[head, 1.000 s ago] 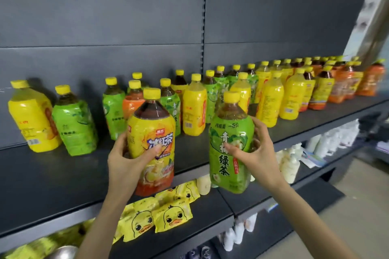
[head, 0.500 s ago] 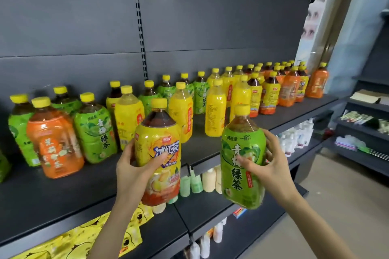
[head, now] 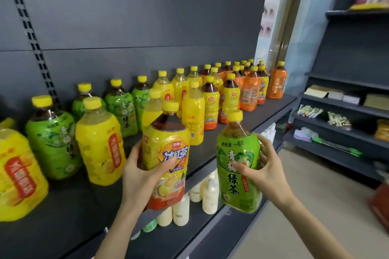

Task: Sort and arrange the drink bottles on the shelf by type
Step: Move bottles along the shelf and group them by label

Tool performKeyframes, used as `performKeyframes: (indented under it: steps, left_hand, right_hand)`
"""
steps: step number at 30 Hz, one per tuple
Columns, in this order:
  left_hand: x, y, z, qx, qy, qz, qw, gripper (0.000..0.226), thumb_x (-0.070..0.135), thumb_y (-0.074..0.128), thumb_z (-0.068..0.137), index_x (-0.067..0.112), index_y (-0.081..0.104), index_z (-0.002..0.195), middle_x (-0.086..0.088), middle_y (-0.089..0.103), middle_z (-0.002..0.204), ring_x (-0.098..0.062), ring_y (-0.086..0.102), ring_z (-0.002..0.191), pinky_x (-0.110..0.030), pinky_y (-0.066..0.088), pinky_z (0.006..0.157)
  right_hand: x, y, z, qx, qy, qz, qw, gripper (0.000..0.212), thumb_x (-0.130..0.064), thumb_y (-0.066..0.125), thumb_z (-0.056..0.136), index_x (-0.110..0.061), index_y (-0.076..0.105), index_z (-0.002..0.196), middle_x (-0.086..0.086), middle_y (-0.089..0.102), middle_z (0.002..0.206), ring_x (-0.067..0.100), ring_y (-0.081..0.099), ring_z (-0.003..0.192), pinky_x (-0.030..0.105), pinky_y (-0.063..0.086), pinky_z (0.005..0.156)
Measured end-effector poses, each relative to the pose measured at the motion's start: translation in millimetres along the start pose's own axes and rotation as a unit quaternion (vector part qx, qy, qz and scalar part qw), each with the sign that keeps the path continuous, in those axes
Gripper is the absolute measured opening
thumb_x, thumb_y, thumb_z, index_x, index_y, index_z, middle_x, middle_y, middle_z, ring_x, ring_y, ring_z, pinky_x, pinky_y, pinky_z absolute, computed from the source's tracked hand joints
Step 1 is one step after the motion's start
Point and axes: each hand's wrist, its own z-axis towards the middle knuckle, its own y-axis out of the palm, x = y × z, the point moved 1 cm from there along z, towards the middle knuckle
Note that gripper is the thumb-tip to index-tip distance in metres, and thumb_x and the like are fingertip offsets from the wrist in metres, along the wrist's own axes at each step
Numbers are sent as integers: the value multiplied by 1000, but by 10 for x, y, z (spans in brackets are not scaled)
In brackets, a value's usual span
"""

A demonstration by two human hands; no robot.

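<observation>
1. Left hand [head: 139, 176], lower centre of frame: fingers curled round the yellow-labelled plastic tea bottle with dark liquid and a yellow cap [head: 168, 143]. The thumb lies across the front of the label and the other fingers are behind it, mostly hidden.
2. That bottle is upright, off the board, in front of the shelf edge.
3. Right hand [head: 267, 172], right of centre: grips the green-labelled plastic tea bottle with a yellow cap [head: 233, 189]. The thumb is on the front of the label and the fingers wrap its right side.
4. The green bottle leans slightly left, in the air in front of the shelf edge. It sits just beside the yellow-labelled one, with a gap between them.
5. Dark grey metal shelf board [head: 73, 212] runs from lower left to mid right, with many yellow-capped bottles standing on it.
6. Left part of the frame: big yellow juice bottle with a red label panel [head: 16, 174] at the edge, then a green-label bottle [head: 52, 143], then another yellow juice bottle [head: 99, 145].
7. More green and yellow bottles are mixed behind them; the orange-label bottles [head: 250, 92] cluster at the far end, mid right.
8. On the lower shelf, below the held bottles, stand small white plastic bottles [head: 181, 210].
9. Right edge of the frame: separate dark shelving unit [head: 347, 111] with assorted small goods, too blurred to name.
</observation>
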Motion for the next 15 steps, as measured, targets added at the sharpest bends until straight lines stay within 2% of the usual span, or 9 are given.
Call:
performKeyframes:
  steps: [3,6,8,10,12,15]
  left_hand:
    - [-58,364,188,-34,1,6,999,92,53,80,42,30,53,127,9,65,114,-8,64,100,-30,57,77]
    - [-103,676,342,-59,-3,3,998,89,51,81,42,30,55,124,10,67,111,-6,66,98,-26,57,74]
    - [-141,898,441,-66,-5,6,998,88,52,81,42,33,54,123,10,67,111,-7,66,98,-29,57,75]
    - [-191,1116,518,-67,-2,12,998,90,55,79,42,34,52,125,12,65,112,-5,65,98,-25,56,74]
    - [-250,1328,567,-62,-7,16,998,89,56,79,42,36,51,125,13,64,112,-4,64,98,-23,56,73]
    - [-321,1666,618,-43,-9,21,999,86,57,78,41,42,52,121,14,64,112,-3,64,98,-20,53,71]
  right_hand:
    - [164,-208,203,29,8,4,1000,73,-40,87,52,-45,48,113,-10,68,104,10,66,96,34,55,81]
    - [292,-421,358,47,10,-4,999,74,-29,92,55,-41,48,114,-19,67,101,4,66,92,23,53,75]
    - [361,-570,474,54,12,-1,998,72,-27,87,54,-41,47,113,-26,66,99,-1,65,91,16,51,71]
    - [458,-738,603,58,17,4,998,69,-26,82,54,-41,47,112,-29,65,97,-4,64,90,12,50,69]
    - [574,-913,744,52,16,6,998,69,-25,83,55,-43,46,111,-30,65,97,-4,64,90,13,50,68]
    - [756,-1202,973,34,11,3,999,71,-29,90,56,-45,47,110,-25,65,100,0,65,92,22,52,75]
